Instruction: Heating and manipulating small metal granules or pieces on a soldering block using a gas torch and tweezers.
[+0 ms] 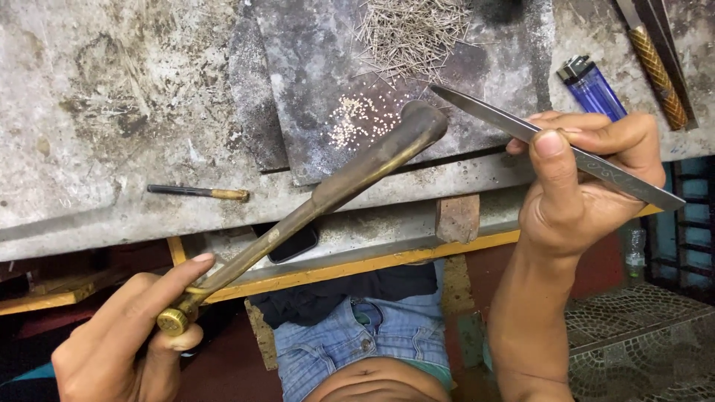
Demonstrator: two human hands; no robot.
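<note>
My left hand grips the brass knob end of a long brass torch, index finger laid along its tube. The torch's blackened nozzle hovers over a dark soldering slab close to a scatter of tiny pale metal beads. My right hand pinches a pair of long steel tweezers, whose tips point left toward the nozzle and the beads. A heap of short thin wire pieces lies on the slab behind the beads.
A blue lighter lies at the right of the worn grey workbench, with a tool with a patterned brass handle beyond it. A small dark pin tool with a brass tip rests near the bench's front edge. My jeans-clad lap is below.
</note>
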